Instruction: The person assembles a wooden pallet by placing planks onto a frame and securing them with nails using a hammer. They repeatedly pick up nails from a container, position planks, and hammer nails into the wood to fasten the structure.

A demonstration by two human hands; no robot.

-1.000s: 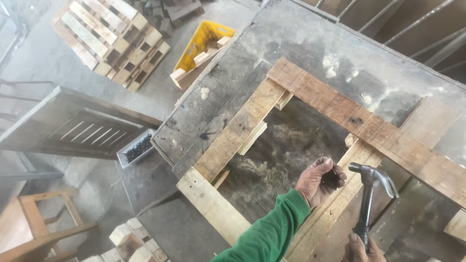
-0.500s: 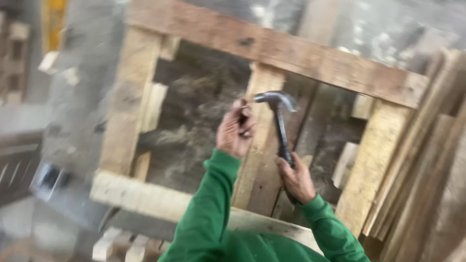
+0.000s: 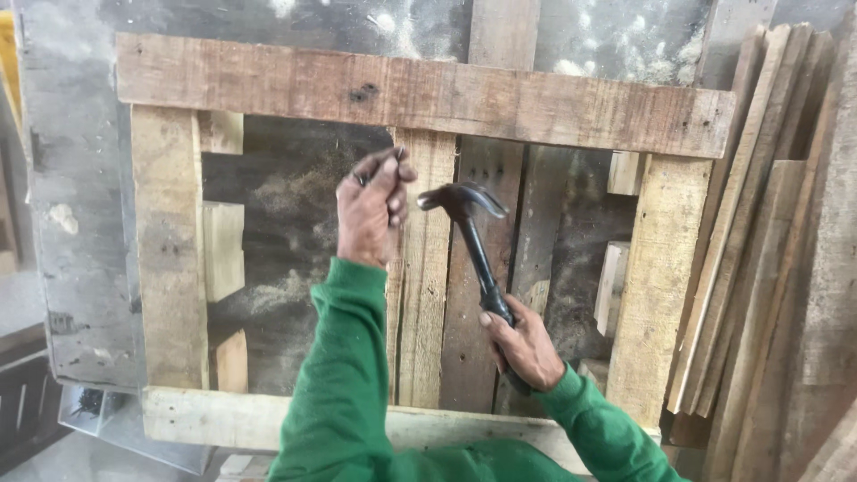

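Note:
A wooden pallet frame (image 3: 420, 98) lies flat on a grey workbench (image 3: 71, 196). My left hand (image 3: 370, 210) is raised over the frame's middle slat (image 3: 420, 303), fingers pinched on several dark nails. My right hand (image 3: 522, 344) grips the black handle of a claw hammer (image 3: 469, 232), whose steel head hovers just right of my left fingertips, above the slat. Both sleeves are green.
A stack of loose wooden planks (image 3: 768, 268) leans along the right side. Short wooden blocks (image 3: 223, 250) sit under the frame's left slat. A metal bracket (image 3: 98, 411) hangs off the bench's lower left corner.
The view has swung round and steadied squarely over the frame. My left hand has risen with the nails, and the hammer head has come up close beside it.

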